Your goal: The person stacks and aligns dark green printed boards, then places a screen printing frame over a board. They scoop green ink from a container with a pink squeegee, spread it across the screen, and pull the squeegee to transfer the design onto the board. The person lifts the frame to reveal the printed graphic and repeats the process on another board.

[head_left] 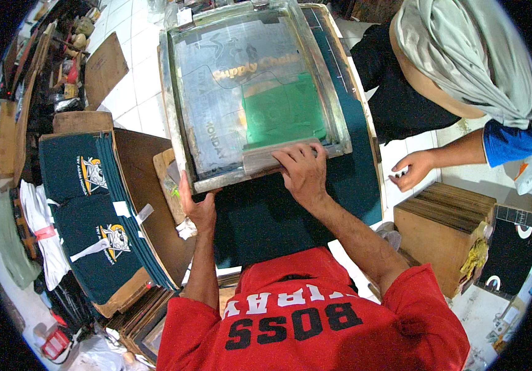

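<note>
A metal-edged screen printing frame point(172, 111) lies over dark teal fabric point(266, 216) in front of me. Its grey mesh carries faint lettering and a green patch of ink point(284, 114) on the near right part. At the near left corner, my left hand point(199, 207) is closed on the frame's edge. My right hand point(303, 170) has its fingers curled over a flat, greyish squeegee point(259, 163) at the frame's near side, just below the green patch. The underside of the right hand's grip is hidden.
To the left, dark printed shirts point(62, 216) lie in a cardboard box point(154, 191). A co-worker's hand point(415, 170) with a blue sleeve reaches in from the right. Below it stands a stack of brown boards point(436, 213). Cluttered shelves line the far left.
</note>
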Motion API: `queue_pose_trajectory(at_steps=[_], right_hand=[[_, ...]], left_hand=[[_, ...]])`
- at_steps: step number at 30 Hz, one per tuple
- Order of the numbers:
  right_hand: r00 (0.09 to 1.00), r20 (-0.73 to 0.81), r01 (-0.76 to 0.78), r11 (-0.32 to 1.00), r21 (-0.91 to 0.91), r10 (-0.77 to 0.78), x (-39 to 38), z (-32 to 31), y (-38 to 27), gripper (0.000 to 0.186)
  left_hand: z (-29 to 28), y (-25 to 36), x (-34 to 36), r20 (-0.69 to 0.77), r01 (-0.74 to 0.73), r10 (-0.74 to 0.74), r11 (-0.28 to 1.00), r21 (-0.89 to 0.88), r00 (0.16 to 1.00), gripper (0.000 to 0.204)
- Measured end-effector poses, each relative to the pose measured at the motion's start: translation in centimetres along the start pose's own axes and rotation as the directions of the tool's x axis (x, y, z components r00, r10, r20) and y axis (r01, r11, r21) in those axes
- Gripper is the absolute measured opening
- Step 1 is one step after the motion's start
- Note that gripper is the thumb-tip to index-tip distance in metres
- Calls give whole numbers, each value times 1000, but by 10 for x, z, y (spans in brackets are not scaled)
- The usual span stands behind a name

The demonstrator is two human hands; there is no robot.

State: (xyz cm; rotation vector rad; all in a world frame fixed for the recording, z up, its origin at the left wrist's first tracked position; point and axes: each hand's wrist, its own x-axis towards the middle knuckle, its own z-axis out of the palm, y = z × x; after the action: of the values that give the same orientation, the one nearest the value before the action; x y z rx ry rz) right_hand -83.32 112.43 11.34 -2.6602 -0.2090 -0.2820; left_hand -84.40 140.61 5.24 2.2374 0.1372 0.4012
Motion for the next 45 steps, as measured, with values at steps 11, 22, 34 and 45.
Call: queue_pose_trajectory(at_steps=[11, 22, 34, 45], right_hand=[[997, -50, 48, 993, -108, -54, 4, -16, -8, 35], [996, -20, 87, 989, -118, -90, 15, -30, -12, 41], [819, -413, 271, 903, -334, -399, 94, -116, -39, 63], [702, -522, 316, 869, -379, -483, 208, -244, -83, 61]], left_hand=[[-17, 18, 5, -34, -47, 48, 999, 6, 998, 100], [-23, 23, 12, -70, -113, 109, 992, -62, 992, 106], [-91, 126, 70, -152, -76, 16, 916, -394, 988, 112], [-135, 188, 151, -373, -303, 177, 900, -313, 911, 91]])
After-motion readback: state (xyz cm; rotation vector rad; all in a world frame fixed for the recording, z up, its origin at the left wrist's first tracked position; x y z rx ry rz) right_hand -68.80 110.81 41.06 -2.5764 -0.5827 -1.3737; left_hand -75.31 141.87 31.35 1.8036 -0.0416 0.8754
